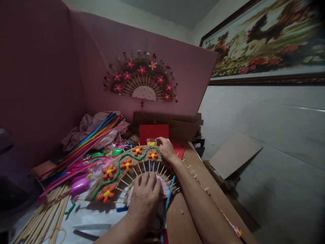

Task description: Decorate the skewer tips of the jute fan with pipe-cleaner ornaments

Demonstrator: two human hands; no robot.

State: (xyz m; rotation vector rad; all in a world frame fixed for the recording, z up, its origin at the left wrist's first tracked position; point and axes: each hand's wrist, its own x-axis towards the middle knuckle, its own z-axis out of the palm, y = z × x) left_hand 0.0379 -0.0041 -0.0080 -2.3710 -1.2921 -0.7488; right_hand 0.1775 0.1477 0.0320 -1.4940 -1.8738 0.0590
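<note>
A half-round craft fan (122, 163) of twine woven over thin sticks lies on the table. Orange clay flowers with yellow centres and a wavy green strand decorate it. My left hand (146, 189) presses on its pale base at the near edge, fingers together and curled over it. At the fan's top rim, my right hand (166, 148) pinches a small blue ball (156, 140) on a stick tip. Several rim sticks carry coloured balls, such as a pink one (76, 198) at lower left. My right forearm covers much of the fan's right side.
A similar fan (141, 79) with pink flowers hangs on the pink board behind. To the left lie coloured pipe cleaners (88, 145), a purple packet (80, 185) and bamboo sticks (48, 213). Scissors (92, 229) lie in front. Red card (153, 132) stands beyond the fan.
</note>
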